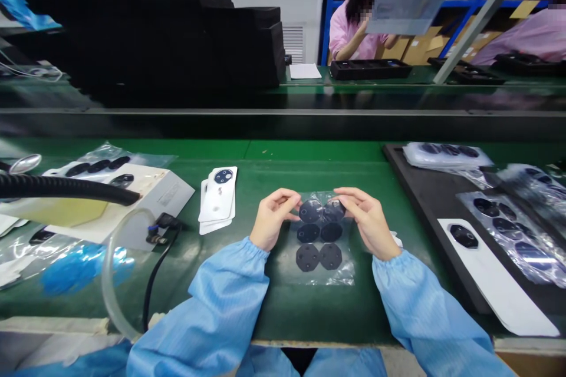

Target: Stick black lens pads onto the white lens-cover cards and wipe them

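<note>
A clear plastic bag point(319, 238) holding several dark octagonal lens pieces hangs over the green bench top point(283, 306). My left hand point(273, 219) pinches the bag's upper left edge. My right hand point(368, 222) pinches its upper right edge. Both hands are closed on the bag, in blue sleeves. A small stack of white backing cards point(217, 200), the top one bearing a dark round lens piece, lies to the left of my left hand.
A black corrugated hose point(66, 189) and clear tubing point(110, 271) reach in from the left, over bags and white sheets. A black tray point(424, 188) at the right carries more bagged pieces and a white card point(495, 283). Two people in pink work beyond the raised shelf.
</note>
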Available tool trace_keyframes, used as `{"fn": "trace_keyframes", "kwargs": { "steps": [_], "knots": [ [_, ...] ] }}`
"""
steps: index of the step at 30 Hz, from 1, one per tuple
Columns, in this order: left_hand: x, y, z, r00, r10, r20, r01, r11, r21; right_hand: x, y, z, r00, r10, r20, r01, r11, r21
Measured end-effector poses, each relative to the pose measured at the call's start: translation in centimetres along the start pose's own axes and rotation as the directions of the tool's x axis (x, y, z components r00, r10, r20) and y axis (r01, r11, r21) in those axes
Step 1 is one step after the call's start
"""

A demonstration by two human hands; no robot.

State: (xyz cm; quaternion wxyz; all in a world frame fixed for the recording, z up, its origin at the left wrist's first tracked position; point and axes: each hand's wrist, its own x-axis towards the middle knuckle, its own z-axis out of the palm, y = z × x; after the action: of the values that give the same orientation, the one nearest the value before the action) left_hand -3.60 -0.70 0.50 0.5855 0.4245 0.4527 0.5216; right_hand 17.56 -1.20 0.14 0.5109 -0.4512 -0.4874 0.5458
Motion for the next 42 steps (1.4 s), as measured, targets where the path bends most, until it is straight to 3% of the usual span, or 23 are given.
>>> {"fn": "trace_keyframes", "kwargs": {
  "steps": [12,23,25,27,29,31,34,39,41,42],
  "knots": [
    [0.0,0.2,-0.1,0.999,-0.031,0.015,0.032,0.998,-0.049,0.3,-0.1,-0.4,0.989,-0.067,-0.135,0.056,0.995,-0.079],
    [-0.2,0.6,-0.2,0.997,-0.044,0.071,0.05,0.995,-0.087,0.6,0.1,-0.5,0.974,-0.134,-0.184,0.104,0.981,-0.165],
    [-0.2,0.5,-0.2,0.996,-0.03,0.079,0.037,0.996,-0.08,0.6,0.0,-0.4,0.949,-0.207,-0.237,0.155,0.963,-0.221],
    [-0.3,0.4,-0.1,0.996,-0.014,0.093,0.021,0.997,-0.07,0.2,-0.3,0.2,0.885,-0.358,-0.296,0.246,0.902,-0.354],
    [-0.4,0.3,0.0,0.994,0.01,0.107,-0.004,0.998,-0.057,-0.3,-0.7,1.3,0.845,-0.466,-0.261,0.319,0.833,-0.453],
    [-0.5,0.2,0.1,0.992,0.042,0.119,-0.037,0.998,-0.042,-1.0,-1.1,2.7,0.897,-0.413,-0.157,0.334,0.867,-0.37],
    [-0.7,0.1,0.3,0.986,0.104,0.131,-0.104,0.995,-0.009,-1.8,-1.6,4.7,0.984,-0.176,-0.003,0.175,0.982,-0.066],
    [-1.2,0.5,0.7,0.965,0.235,0.121,-0.245,0.967,0.077,-1.7,-2.2,5.6,0.996,0.005,0.094,-0.013,0.996,0.087],
    [-1.4,0.5,0.8,0.916,0.379,0.133,-0.399,0.896,0.195,-1.5,-2.3,5.4,0.992,0.044,0.119,-0.056,0.993,0.101],
    [-1.4,0.4,0.9,0.866,0.476,0.155,-0.5,0.823,0.267,-1.4,-2.2,5.2,0.991,0.059,0.122,-0.073,0.991,0.11]
  ]
}}
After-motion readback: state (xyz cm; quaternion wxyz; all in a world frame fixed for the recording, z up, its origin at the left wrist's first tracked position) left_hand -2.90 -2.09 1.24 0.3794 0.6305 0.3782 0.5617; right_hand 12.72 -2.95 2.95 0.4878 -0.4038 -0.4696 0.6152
